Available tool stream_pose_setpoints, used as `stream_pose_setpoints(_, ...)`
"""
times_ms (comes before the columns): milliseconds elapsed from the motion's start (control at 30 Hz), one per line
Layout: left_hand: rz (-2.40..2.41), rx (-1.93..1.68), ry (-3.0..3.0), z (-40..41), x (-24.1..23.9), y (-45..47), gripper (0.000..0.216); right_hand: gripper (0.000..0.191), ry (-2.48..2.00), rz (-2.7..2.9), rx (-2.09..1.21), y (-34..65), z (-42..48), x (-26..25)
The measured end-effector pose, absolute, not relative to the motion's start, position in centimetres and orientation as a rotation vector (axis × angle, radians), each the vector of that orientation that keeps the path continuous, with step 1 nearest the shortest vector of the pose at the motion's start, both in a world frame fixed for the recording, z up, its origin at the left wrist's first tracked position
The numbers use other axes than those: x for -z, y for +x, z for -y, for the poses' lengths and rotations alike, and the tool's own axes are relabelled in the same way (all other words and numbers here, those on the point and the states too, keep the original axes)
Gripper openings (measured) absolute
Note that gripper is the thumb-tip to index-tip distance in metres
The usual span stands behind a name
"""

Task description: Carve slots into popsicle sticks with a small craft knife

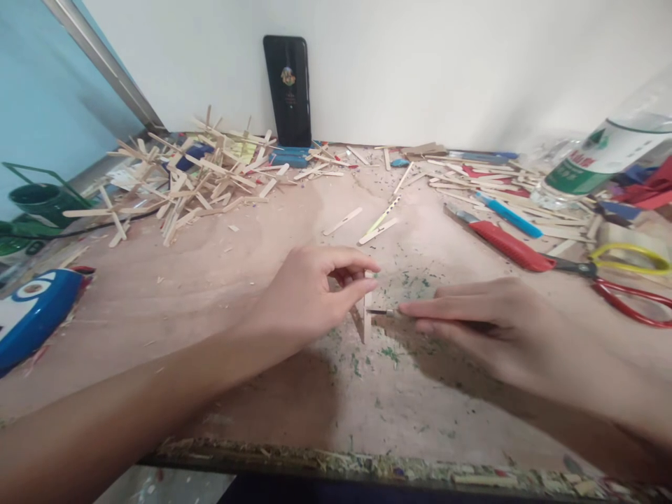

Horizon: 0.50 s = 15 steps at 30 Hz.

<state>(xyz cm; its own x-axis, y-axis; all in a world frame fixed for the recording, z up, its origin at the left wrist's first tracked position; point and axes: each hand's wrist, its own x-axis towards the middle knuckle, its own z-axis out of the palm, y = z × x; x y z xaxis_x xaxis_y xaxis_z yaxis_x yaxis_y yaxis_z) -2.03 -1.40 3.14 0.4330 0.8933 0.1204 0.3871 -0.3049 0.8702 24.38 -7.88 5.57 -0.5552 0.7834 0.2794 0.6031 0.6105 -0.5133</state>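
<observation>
My left hand (309,294) pinches the top of a short wooden craft stick (367,318) and holds it upright on the worn wooden table (220,294). My right hand (472,322) lies low to the right, fingers pressed together on a thin metal-tipped tool (383,312) whose point touches the stick's side. Most of the tool is hidden under the fingers. Green flecks are scattered on the table around the stick.
A heap of wooden sticks (183,182) lies at the back left, more (488,182) at the back right. A black phone (286,91) leans on the wall. A red utility knife (509,245), red-and-yellow scissors (624,280), a clear bottle (603,154) and a blue object (31,315) lie around.
</observation>
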Motion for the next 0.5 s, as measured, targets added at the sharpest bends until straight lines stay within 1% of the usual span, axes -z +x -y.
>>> stream_pose_setpoints(67,-1.081,-0.796,1.881,1.3,-3.0,-2.1,0.015,0.026,-1.072,2.321,-0.657,24.8,7.1,-5.2)
stream_pose_setpoints(167,-1.064,-0.802,1.886,1.2,-2.9,-2.1,0.016,0.031,-1.024,2.254,-0.833,25.3,6.4,-4.5)
stream_pose_setpoints(333,-1.013,-0.818,1.905,1.3,-2.7,-1.9,0.015,0.026,-0.967,2.274,-0.897,25.8,5.8,-4.1)
stream_pose_setpoints(500,-0.964,-0.848,1.933,1.5,-2.5,-1.8,0.015,0.026,-0.957,2.278,-0.957,25.9,5.9,-4.3)
